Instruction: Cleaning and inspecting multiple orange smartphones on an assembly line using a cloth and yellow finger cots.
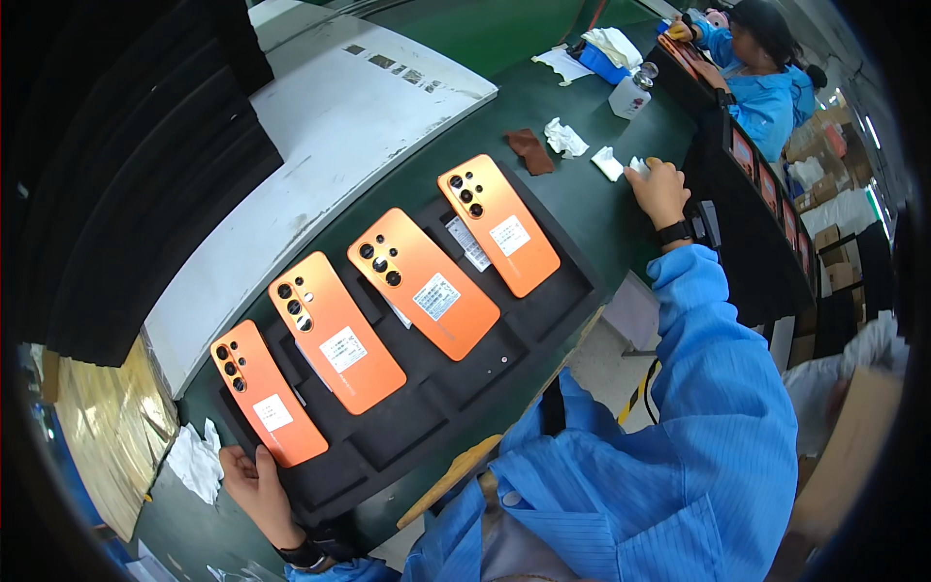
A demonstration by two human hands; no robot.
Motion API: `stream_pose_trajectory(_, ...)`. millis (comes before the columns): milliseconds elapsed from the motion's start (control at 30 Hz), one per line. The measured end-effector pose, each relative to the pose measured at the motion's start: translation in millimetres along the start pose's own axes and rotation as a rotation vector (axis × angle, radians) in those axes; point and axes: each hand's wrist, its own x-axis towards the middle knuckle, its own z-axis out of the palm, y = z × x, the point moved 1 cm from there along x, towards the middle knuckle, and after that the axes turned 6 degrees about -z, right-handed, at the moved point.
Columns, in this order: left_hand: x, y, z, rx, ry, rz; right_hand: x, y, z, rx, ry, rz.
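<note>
Four orange phones lie back-up in a slanting row on a black foam tray (383,451): the leftmost phone (267,393), a second phone (337,335), a third phone (424,283) and the rightmost phone (498,225). Each has round black camera lenses and a white label. My left hand (254,490) rests at the tray's near left corner, thumb apart from the fingers, close to the leftmost phone's lower end. Over the table's right side, my right hand (661,199) has its fingers closed on a crumpled white tissue (638,166), partly hidden by the fingers.
A folded tissue (608,163), a crumpled wipe (565,139) and a brown cloth (529,152) lie beyond the tray. Further back stand a white bottle (630,97) and a blue box (606,63). A white board (320,126) borders the far left; a co-worker (766,92) handles a phone at far right.
</note>
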Motion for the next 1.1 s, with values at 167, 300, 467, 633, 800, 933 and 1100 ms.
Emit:
stream_pose_trajectory(167,-7,2,-6,-0.028,0.020,0.010,12,7,28,-0.086,0.113,-0.148)
stream_pose_trajectory(300,-7,6,0,0.070,0.053,-0.015,27,31,41,0.051,0.082,-0.204)
stream_pose_trajectory(467,-7,21,1,0.107,0.048,0.000,59,50,41,0.593,0.180,-0.419)
stream_pose_trajectory(633,-8,25,-4,0.161,0.006,-0.009,-28,-86,-58,1.064,-0.031,-0.604)
stream_pose_trajectory(800,-16,16,-8,0.035,0.189,0.048,-147,-228,-95,1.544,-0.580,-0.657)
stream_pose_trajectory(933,-10,34,-9,-0.183,0.230,0.222,-209,-282,-110,1.673,-0.776,-0.720)
stream_pose_trajectory(1100,-17,32,-5,-0.522,-0.073,0.245,-280,-313,-131,1.539,-0.663,-1.024)
